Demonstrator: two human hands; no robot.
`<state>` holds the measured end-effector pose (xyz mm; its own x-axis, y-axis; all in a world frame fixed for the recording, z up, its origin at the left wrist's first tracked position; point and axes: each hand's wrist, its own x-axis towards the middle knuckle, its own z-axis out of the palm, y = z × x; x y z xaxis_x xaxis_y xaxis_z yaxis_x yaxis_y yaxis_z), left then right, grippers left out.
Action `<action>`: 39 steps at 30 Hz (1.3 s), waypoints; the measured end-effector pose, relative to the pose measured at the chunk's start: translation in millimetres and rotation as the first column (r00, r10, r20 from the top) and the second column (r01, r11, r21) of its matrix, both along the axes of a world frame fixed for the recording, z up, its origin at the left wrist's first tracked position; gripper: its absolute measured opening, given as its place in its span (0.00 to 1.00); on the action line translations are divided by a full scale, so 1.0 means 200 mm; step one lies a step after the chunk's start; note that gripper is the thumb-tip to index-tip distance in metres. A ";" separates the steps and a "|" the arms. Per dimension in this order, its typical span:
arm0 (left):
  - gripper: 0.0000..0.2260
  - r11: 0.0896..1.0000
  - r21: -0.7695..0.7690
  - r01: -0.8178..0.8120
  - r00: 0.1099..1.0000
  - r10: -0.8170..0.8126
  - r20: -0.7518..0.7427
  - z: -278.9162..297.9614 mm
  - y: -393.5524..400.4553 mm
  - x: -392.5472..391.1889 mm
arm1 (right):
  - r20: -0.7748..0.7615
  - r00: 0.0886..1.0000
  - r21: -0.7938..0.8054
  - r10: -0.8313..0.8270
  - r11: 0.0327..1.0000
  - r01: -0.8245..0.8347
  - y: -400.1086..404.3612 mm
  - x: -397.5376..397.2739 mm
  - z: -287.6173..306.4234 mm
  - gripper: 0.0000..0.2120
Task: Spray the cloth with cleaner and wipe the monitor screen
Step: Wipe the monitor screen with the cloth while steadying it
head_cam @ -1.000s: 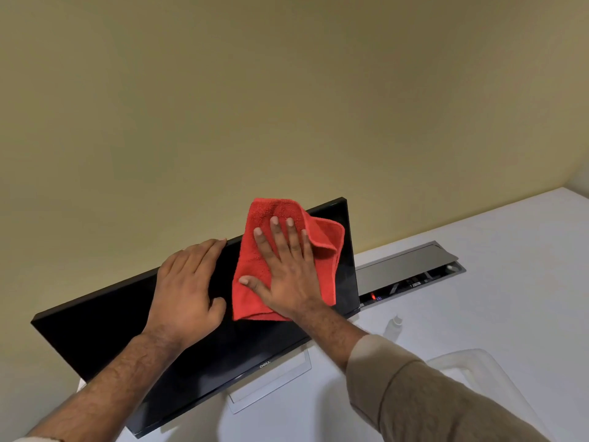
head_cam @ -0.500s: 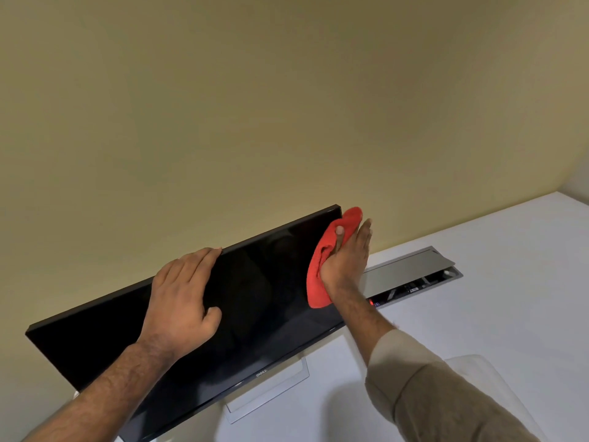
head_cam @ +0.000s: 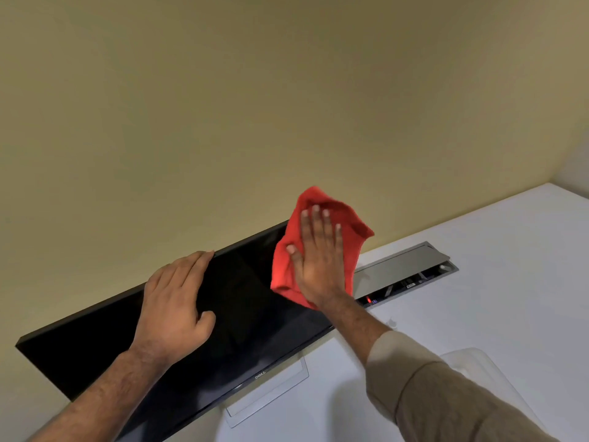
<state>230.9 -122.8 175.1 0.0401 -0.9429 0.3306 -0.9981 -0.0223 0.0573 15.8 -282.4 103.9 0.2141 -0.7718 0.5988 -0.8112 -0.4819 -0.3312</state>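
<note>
The thin black flat monitor [head_cam: 178,339] stands tilted on the white desk [head_cam: 478,314], and I use it as the landmark. On its upper edge, left of the middle, the left hand [head_cam: 173,309] rests with straight, spread fingers and steadies the panel. At its right upper corner the right hand [head_cam: 318,260] presses the red soft microfibre cloth [head_cam: 353,237] flat with straight fingers. Part of the cloth hangs past the corner. Right of the monitor is a grey open cable hatch [head_cam: 401,269]. I think a hard push may tip the monitor backward, or the cloth may slip off the corner.
</note>
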 end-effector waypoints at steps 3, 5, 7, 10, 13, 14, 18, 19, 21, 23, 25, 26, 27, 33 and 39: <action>0.41 1.000 0.003 -0.002 1.000 0.002 0.002 -0.01 0.00 0.00 | 0.358 0.929 0.151 -0.091 0.988 0.038 -0.05 -0.01 0.03 0.31; 0.41 1.000 0.004 -0.002 1.000 0.002 0.005 -0.01 0.00 0.00 | 0.506 0.851 0.213 -0.142 0.976 0.036 -0.02 0.01 -0.01 0.31; 0.42 1.000 0.005 -0.005 1.000 0.005 0.010 -0.01 0.00 0.00 | 0.563 0.796 0.290 -0.223 0.955 0.062 0.05 0.04 -0.10 0.32; 0.42 1.000 0.010 -0.013 1.000 0.013 0.012 -0.01 -0.01 0.00 | 0.542 0.747 0.457 -0.385 0.881 0.122 0.20 0.04 -0.33 0.33; 0.42 1.000 0.004 -0.016 1.000 0.016 0.015 -0.01 0.00 0.00 | 0.498 0.731 0.578 -0.465 0.807 0.120 0.32 0.01 -0.51 0.33; 0.42 1.000 0.002 -0.016 1.000 0.016 0.017 -0.01 0.00 0.00 | 0.493 0.730 0.593 -0.474 0.797 0.117 0.34 0.00 -0.54 0.33; 0.42 1.000 0.002 -0.026 0.999 0.026 0.020 -0.01 0.01 -0.01 | 0.543 0.711 0.544 -0.446 0.832 0.107 0.29 0.04 -0.44 0.29; 0.42 1.000 0.003 -0.029 0.999 0.028 0.019 0.00 0.01 -0.01 | 0.575 0.704 0.507 -0.417 0.857 0.093 0.27 0.07 -0.38 0.27; 0.42 1.000 0.005 -0.031 0.999 0.031 0.018 0.00 0.01 -0.01 | 0.629 0.701 0.420 -0.337 0.906 0.059 0.22 0.13 -0.26 0.26; 0.42 1.000 0.009 -0.028 0.999 0.027 0.021 0.00 0.01 -0.01 | 0.633 0.740 0.303 -0.226 0.952 0.031 0.18 0.19 -0.12 0.26; 0.43 1.000 0.013 -0.026 0.999 0.026 0.023 0.00 0.01 -0.01 | 0.582 0.806 0.186 -0.111 0.983 0.001 0.14 0.22 -0.02 0.26; 0.43 1.000 0.014 -0.028 0.999 0.028 0.021 0.00 0.01 -0.01 | 0.549 0.832 0.149 -0.076 0.989 -0.008 0.12 0.23 0.02 0.27; 0.42 0.999 0.014 -0.030 0.999 0.030 0.018 0.00 0.01 -0.01 | 0.523 0.850 0.133 -0.063 0.991 -0.008 0.11 0.23 0.03 0.27; 0.42 0.999 0.016 -0.030 0.999 0.030 0.022 -0.01 0.00 -0.01 | 0.588 0.758 0.352 -0.282 0.933 0.074 0.17 0.15 -0.21 0.29; 0.41 0.999 0.011 -0.030 0.999 0.030 0.016 -0.01 0.01 -0.01 | 0.523 0.652 0.691 -0.549 0.721 0.052 0.37 0.05 -0.59 0.31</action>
